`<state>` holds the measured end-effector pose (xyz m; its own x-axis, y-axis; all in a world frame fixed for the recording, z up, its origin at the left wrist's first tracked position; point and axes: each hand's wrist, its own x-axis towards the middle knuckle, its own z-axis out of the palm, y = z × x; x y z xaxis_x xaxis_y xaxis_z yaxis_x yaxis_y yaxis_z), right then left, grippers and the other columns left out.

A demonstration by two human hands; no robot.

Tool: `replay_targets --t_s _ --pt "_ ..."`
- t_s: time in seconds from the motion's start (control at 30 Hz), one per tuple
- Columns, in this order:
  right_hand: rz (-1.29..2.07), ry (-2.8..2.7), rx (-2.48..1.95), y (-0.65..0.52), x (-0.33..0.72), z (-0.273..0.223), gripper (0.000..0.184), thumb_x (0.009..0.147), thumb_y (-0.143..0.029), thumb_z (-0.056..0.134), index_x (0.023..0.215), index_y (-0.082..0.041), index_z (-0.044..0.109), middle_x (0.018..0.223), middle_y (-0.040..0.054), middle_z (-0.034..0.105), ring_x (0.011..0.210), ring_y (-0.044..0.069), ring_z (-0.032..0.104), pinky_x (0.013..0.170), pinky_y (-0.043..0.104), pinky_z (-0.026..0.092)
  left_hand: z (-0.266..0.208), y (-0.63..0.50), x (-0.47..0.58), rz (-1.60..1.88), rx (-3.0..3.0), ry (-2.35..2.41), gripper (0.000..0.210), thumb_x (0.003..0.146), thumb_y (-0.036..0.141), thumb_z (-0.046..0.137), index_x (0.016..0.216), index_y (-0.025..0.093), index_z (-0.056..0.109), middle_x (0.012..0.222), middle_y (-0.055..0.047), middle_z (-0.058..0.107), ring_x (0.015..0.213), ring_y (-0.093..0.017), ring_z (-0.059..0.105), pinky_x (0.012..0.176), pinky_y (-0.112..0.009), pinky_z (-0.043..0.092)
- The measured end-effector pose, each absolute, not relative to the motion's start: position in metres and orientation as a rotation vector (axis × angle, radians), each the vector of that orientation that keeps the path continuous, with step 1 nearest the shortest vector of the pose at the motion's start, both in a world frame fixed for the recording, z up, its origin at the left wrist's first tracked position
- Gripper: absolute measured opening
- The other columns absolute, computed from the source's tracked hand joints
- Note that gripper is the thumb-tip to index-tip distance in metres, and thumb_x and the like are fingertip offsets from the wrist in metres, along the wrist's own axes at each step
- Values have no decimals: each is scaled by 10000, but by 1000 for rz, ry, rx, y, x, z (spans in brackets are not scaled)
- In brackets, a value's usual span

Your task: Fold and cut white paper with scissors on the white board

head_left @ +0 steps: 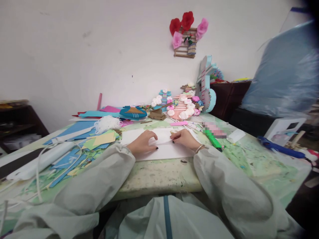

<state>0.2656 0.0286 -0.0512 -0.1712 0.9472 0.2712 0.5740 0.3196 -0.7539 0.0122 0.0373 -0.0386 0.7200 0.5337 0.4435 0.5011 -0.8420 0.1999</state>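
White paper (163, 153) lies flat on the table in front of me. My left hand (142, 143) rests over its left part, thumb and fingers apart in a loose curve. My right hand (184, 139) is over the right part, its fingertips pinched together on what looks like a lifted edge of white paper (163, 138) between my hands. A small gold-coloured thing shows by the right fingertips, too small to make out. A bracelet (200, 148) circles my right wrist.
Paper scraps (92, 146), white string (108, 124) and a power strip (42, 162) lie left. A green cutter-like tool (212, 138) and blue glue gun (281, 149) lie right. Finished crafts (180, 105) stand at the back against the wall.
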Motion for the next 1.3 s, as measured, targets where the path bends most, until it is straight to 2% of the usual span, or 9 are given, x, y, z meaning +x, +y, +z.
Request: replay_targets --t_s 0.1,0.2,0.3,0.4,0.57,0.7,0.97,1.3 --pt "765 -1803 -1325 27 272 -54 275 568 -62 607 796 -150 733 704 23 712 699 162 650 650 233 510 -38 26 17 716 2902 830 287 742 294 613 999 173 572 1014 -79 602 991 -221 519 889 -349 411" --pt "766 -1808 -1243 27 273 -58 275 567 -68 608 804 -143 726 746 33 711 706 151 640 666 233 506 -43 23 29 714 2942 851 272 775 273 571 1023 163 565 1036 -93 595 991 -219 528 886 -340 417" --pt "709 -1835 -1216 27 270 -62 278 609 -115 617 860 -151 729 778 41 713 718 153 632 673 245 498 -49 24 38 702 2992 859 200 833 227 486 996 155 575 988 -94 607 956 -207 544 859 -325 427" --pt "640 -1887 -1247 27 269 -62 180 663 -195 621 799 -160 735 746 42 710 707 162 622 656 254 481 -51 25 39 689 3034 841 217 870 183 406 974 159 595 949 -89 613 919 -194 552 828 -311 433" --pt "576 -1915 -1259 27 272 -58 151 683 -232 606 763 -152 707 687 22 674 636 134 576 594 233 431 -49 26 37 736 2990 881 218 809 230 514 984 148 616 946 -100 633 922 -212 561 830 -319 431" --pt "561 -1939 -1268 26 272 -56 153 683 -235 599 758 -145 697 673 19 657 621 127 554 585 232 411 -47 32 37 767 2831 1012 153 768 167 501 811 157 648 820 -60 652 774 -170 573 738 -281 424" --pt "528 -1945 -1321 26 271 -54 169 674 -218 611 793 -137 700 671 30 660 619 132 563 567 227 403 -44 54 19 625 2446 1213 257 747 368 519 639 157 618 602 -1 575 595 -129 482 563 -246 336" --pt "474 -1936 -1402 27 271 -55 246 671 -155 622 915 -151 657 665 -5 628 629 113 564 603 213 399 -49 63 16 636 2530 1364 362 757 464 500 583 166 610 633 -51 611 625 -165 505 589 -269 329"
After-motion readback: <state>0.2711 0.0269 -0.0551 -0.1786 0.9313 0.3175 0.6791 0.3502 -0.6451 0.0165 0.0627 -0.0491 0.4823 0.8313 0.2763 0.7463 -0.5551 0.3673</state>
